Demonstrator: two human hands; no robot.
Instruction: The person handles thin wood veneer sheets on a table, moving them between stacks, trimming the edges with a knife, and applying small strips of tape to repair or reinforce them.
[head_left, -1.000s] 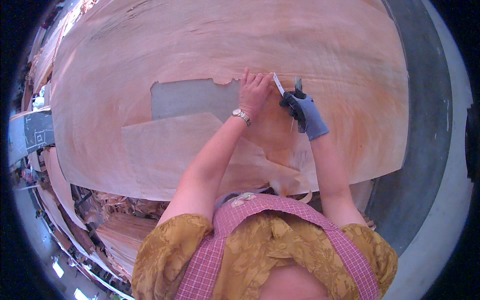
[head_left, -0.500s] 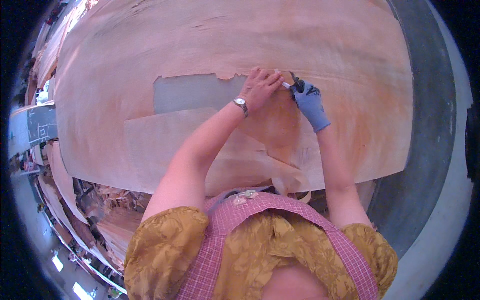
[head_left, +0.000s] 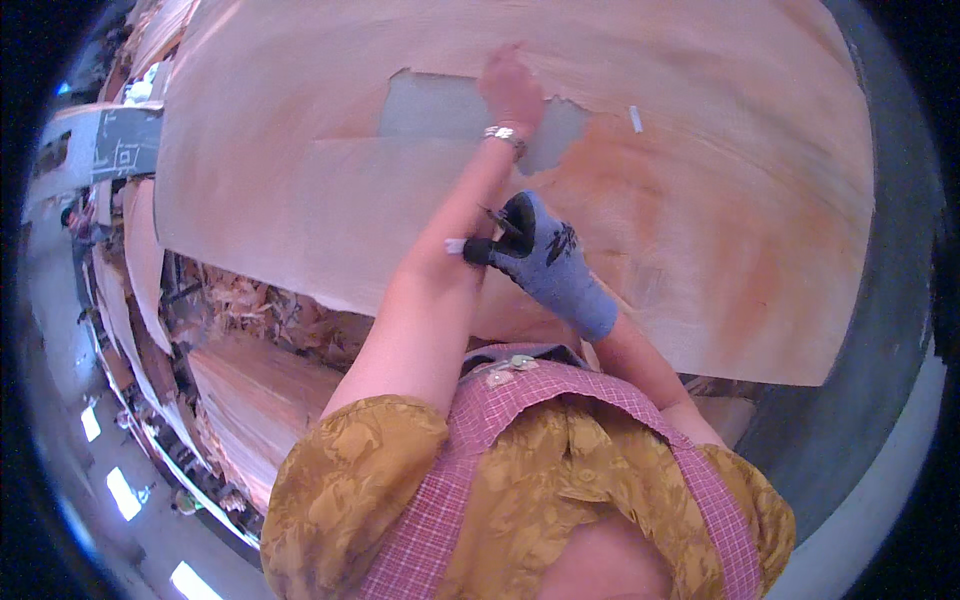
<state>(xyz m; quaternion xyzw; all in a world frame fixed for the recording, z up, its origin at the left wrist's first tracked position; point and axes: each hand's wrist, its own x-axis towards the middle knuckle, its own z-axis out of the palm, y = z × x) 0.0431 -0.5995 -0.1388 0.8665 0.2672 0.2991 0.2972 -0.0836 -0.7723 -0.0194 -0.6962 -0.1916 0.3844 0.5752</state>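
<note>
Up on the person's head over there, the left of two side-by-side fisheye cameras faces steeply down, so close that the apron [head_left: 540, 385] looms in the lower middle; left hand [head_left: 512, 92] and right hand [head_left: 545, 252] come at mid range, the wood sheet [head_left: 720, 200] spreads beyond them, and its straight edges bow toward the rim

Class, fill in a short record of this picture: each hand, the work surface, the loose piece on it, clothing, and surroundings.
Left hand: bare, blurred, over the opening's edge; wristwatch on wrist
Right hand: gloved in blue and black, in front of the left forearm; appears to hold a thin dark tool
Surface: large wood sheet, grey patch showing through its opening
Loose piece: white strip, right of the opening
Clothing: mustard shirt, pink checked apron
Surroundings: wood scraps, lower left
</note>
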